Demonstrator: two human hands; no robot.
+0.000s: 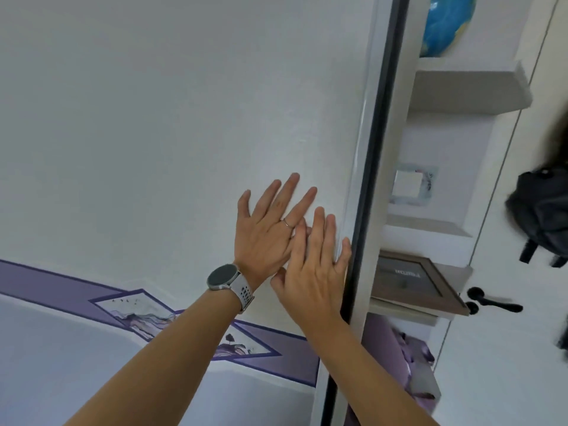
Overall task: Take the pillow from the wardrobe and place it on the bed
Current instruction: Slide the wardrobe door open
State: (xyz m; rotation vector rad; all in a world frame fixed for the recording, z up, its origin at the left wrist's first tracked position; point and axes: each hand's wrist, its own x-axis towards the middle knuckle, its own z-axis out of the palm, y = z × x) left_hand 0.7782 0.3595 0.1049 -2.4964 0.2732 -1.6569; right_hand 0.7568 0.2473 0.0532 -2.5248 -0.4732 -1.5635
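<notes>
A white sliding wardrobe door (184, 118) with a purple painted band fills most of the view. My left hand (267, 232), with a ring and a wrist watch, lies flat on the door, fingers spread. My right hand (313, 269) presses flat beside it, partly overlapping it, its fingers near the door's right edge frame (365, 179). Both hands hold nothing. No pillow is in view, and the wardrobe's inside is hidden behind the door.
Right of the door frame stand open white shelves (455, 87) with a blue globe (445, 23), a small picture (412, 186) and a brown framed picture (415, 281). A dark bag (541, 213) hangs on a white room door with a black handle (491, 302).
</notes>
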